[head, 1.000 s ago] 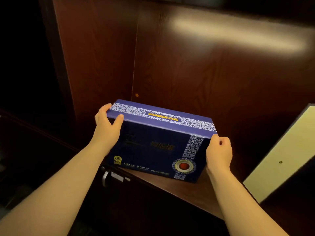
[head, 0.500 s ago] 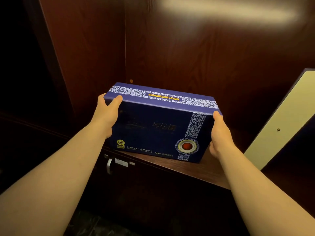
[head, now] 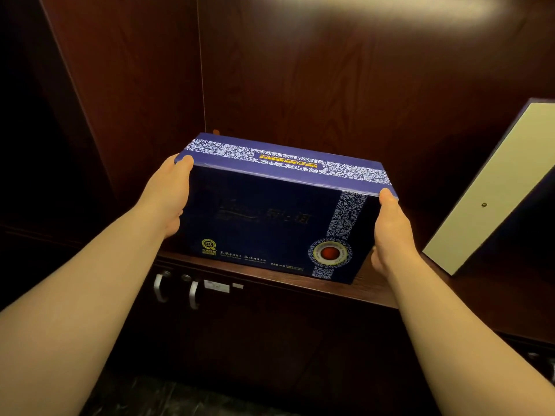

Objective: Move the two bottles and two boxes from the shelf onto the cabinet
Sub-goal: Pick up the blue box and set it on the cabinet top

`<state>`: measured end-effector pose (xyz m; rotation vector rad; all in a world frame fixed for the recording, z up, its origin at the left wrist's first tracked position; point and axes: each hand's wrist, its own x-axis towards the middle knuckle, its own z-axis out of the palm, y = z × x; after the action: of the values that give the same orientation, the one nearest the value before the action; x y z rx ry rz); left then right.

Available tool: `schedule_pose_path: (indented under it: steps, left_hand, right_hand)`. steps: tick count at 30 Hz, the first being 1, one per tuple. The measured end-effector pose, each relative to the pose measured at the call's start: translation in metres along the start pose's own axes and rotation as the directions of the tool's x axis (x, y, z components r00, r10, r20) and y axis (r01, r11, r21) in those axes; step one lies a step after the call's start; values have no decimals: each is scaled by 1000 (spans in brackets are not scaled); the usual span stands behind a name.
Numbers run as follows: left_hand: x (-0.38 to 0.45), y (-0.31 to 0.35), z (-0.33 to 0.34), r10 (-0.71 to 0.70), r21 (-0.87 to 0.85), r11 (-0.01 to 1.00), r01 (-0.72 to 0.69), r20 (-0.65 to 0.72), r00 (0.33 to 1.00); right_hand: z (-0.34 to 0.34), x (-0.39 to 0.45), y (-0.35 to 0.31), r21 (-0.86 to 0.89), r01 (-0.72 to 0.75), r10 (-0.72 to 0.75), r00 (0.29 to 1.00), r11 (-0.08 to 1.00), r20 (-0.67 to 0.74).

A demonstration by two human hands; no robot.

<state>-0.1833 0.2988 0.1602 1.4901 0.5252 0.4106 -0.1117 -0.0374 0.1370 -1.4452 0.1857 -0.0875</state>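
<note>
I hold the dark blue gift box (head: 270,217) between my two hands, and I use this box as my reference for all places. My left hand (head: 168,199) presses on its left end, with the thumb reaching up to the top corner. My right hand (head: 390,232) presses on its right end, thumb also near the top edge. Both hands have a firm grip on the box. The box stands on its long side, and its lower edge seems to rest on the front part of the dark wooden cabinet (head: 369,289) top, though I cannot tell if it is fully set down. A white floral band (head: 285,159) runs along its top face, and a round red seal (head: 330,253) sits at the lower right of its front face. Below the box, at the left, the cabinet doors carry two silver handles (head: 177,288). To the right of the box, well apart from it, a cream panel (head: 492,187) leans tilted. Behind the box is a brown wooden wall (head: 330,85).
</note>
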Motion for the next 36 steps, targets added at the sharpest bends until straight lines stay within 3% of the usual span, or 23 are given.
schedule_pose_path:
  steps: [13, 36]
  left_hand:
    - [18, -4, -26, -3, 46, 999, -4, 139, 990]
    - [9, -1, -32, -11, 63, 998, 2, 133, 991]
  right_hand:
    - [1, -17, 3, 4, 26, -26, 999, 1000, -45]
    - [-4, -22, 6, -19, 2, -3, 999, 1000, -44]
